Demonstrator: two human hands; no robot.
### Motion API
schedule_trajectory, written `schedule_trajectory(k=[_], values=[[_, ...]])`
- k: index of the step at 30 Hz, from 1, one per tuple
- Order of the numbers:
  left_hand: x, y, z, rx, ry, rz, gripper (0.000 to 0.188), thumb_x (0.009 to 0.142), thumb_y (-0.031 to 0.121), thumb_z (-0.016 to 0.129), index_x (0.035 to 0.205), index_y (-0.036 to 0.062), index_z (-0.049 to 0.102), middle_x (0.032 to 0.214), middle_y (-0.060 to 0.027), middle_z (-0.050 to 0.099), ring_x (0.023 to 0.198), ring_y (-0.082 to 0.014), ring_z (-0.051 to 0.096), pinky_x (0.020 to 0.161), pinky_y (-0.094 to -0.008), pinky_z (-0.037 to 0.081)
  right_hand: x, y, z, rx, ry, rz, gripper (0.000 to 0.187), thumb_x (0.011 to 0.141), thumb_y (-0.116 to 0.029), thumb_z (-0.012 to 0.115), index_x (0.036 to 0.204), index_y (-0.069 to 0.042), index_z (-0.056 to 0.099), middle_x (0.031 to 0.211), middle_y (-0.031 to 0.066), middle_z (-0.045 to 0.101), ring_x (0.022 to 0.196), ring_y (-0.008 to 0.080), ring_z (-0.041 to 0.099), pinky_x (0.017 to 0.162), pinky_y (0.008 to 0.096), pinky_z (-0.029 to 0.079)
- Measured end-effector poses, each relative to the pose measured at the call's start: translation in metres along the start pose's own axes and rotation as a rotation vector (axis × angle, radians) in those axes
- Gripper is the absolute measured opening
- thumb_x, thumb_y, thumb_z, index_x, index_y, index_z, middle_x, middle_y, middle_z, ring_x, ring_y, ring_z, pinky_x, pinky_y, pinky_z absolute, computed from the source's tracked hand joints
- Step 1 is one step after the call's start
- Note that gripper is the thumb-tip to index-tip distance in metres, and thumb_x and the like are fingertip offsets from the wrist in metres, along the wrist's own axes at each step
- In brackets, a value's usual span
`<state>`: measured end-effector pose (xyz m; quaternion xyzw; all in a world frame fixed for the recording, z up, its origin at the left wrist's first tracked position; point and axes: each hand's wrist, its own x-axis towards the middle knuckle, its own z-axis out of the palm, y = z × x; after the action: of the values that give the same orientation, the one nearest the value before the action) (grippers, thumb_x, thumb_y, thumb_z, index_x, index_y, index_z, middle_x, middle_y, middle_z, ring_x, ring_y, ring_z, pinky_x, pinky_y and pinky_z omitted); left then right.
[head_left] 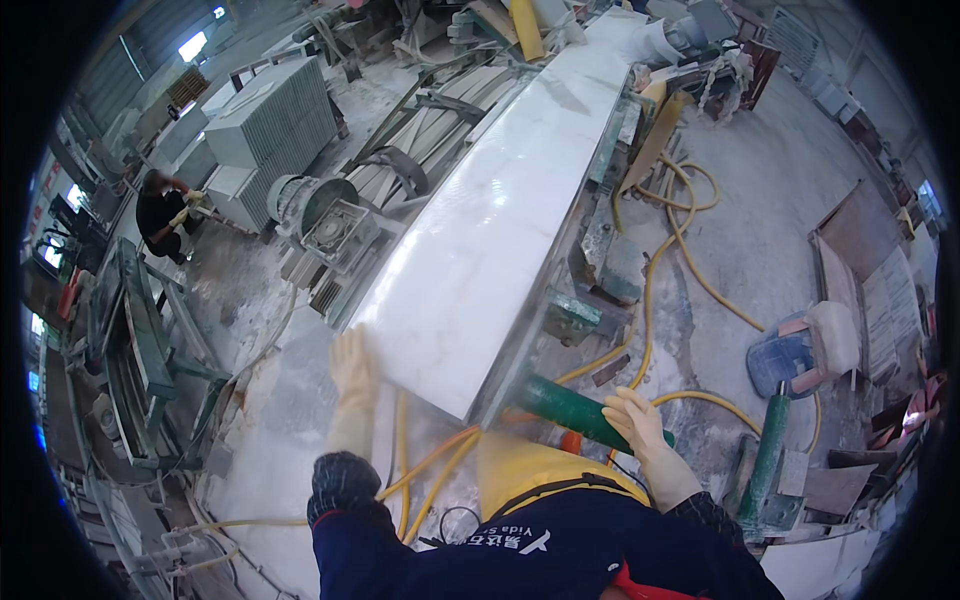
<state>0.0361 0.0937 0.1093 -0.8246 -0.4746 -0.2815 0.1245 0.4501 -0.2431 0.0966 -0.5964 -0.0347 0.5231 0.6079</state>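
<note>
A long, wet, glossy white stone slab [490, 230] runs away from me on a machine bed. My left hand [352, 370], in a pale rubber glove, is at the slab's near left corner with its fingers stretched out. It seems to touch the edge, though the contact is hard to make out. To the right, my right hand [637, 430], gloved alike, lies over a green roller [575, 410] beside the slab's near end, fingers extended rather than wrapped around it. A yellow apron [550, 465] covers my front.
Yellow hoses [655, 270] snake over the wet floor on the right, near a blue chair-like container [780, 362]. A dusty motor [325, 215] sits left of the slab. Farther left, a person [165, 215] crouches by stacked stone slabs [270, 130]. Green metal frames [145, 320] stand nearer.
</note>
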Motion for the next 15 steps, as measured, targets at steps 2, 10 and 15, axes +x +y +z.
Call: schedule_trajectory(k=[2,10,15], values=[[0.021,-0.022,0.014,-0.043,-0.088,-0.02,0.043,0.085,0.019,0.058,0.126,0.0046,0.057,0.113,-0.0157,0.063,0.108,-0.0355,0.056,0.096,-0.0517,0.041,-0.004,-0.004,0.002,-0.009,0.03,-0.016,0.037,0.102,-0.016,0.053,0.138,-0.004,0.053,0.128,0.018,0.064,0.109,0.0296,0.068,0.096,0.0389,0.055],[0.103,-0.002,0.108,-0.13,-0.15,0.043,0.042,0.085,0.018,0.057,0.124,0.0026,0.056,0.106,-0.0164,0.062,0.102,-0.037,0.056,0.094,-0.0483,0.043,-0.041,0.005,-0.025,0.102,0.222,-0.101,0.04,0.102,-0.017,0.057,0.138,-0.002,0.052,0.125,0.0203,0.066,0.103,0.0292,0.07,0.091,0.0377,0.057],[0.127,0.014,0.134,-0.211,-0.129,0.07,0.042,0.085,0.016,0.056,0.125,0.0025,0.054,0.108,-0.0174,0.06,0.102,-0.0376,0.054,0.092,-0.0483,0.043,-0.055,0.018,-0.041,0.162,0.289,-0.124,0.039,0.102,-0.016,0.055,0.138,-0.001,0.051,0.124,0.0218,0.066,0.103,0.0315,0.07,0.09,0.0396,0.058]])
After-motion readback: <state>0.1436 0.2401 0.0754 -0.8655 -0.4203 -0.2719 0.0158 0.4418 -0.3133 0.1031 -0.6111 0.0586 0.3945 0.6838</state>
